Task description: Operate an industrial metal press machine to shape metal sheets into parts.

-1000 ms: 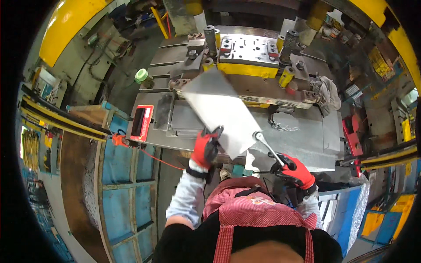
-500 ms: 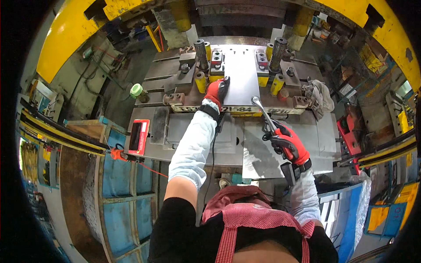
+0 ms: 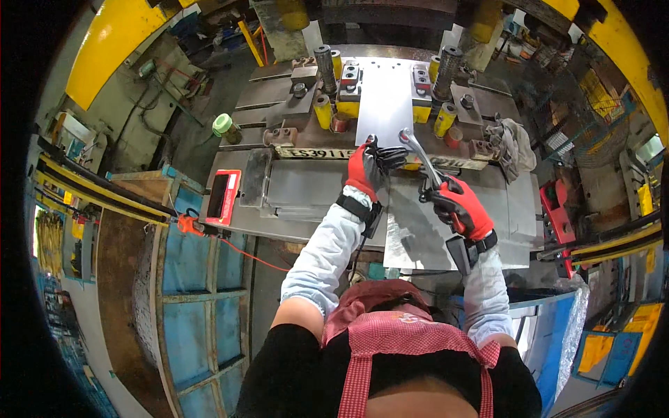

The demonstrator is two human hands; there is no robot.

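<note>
A pale, smooth metal sheet (image 3: 385, 97) lies on the press die between two rows of yellow posts. My left hand (image 3: 373, 168), in a red glove with black palm, is at the sheet's near edge. Its fingers are stretched to the right, with one fingertip by the edge. My right hand (image 3: 461, 205), gloved alike, is closed around a silver wrench-like tool (image 3: 422, 155) with a round head and a reddish handle end. The round head rests at or just above the sheet's near right corner; contact is unclear.
Stacked grey sheets (image 3: 303, 184) lie left of my hands, and another flat sheet (image 3: 418, 237) lies below the tool. A red-framed panel (image 3: 223, 197), a green-capped bottle (image 3: 224, 127) and a grey rag (image 3: 511, 148) stand around the die. Ribbed guide pillars (image 3: 325, 68) rise beside the sheet.
My left hand has drawn back along the sheet toward me and to the right, its fingers now stretched sideways. The right hand keeps its tool in nearly the same place. The view has tilted slightly.
</note>
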